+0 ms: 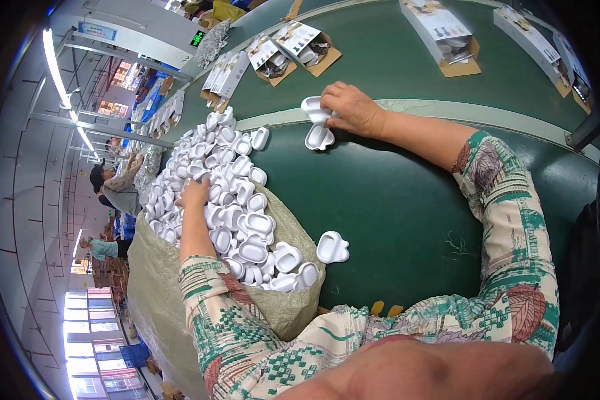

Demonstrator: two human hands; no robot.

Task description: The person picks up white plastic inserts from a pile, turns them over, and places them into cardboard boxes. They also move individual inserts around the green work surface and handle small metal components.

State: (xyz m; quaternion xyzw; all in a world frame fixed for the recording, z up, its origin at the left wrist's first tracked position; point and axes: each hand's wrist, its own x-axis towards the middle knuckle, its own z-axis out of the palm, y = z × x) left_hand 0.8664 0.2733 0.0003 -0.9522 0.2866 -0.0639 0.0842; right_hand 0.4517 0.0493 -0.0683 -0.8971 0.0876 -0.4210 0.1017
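My right hand (356, 110) pinches a white plastic dish-shaped part (311, 107) at the far edge of the green table (393, 200). Just below it lies a second white part (318, 139), apparently touching it. My left hand (194, 193) is in the big pile of white parts (246, 223), its fingers bent around one of them; the fingertips are partly hidden. Each part is shallow and hollow, with a rounded oval recess. A single white part (332, 247) rests on the green surface, to the right of the pile.
A pale green woven sack (286, 313) lies under the pile's near side. Beyond a light rail (433, 110), opened printed boxes (306, 43) stand on a green belt, with a long white box (440, 30) farther right. Two people (116, 183) are at left.
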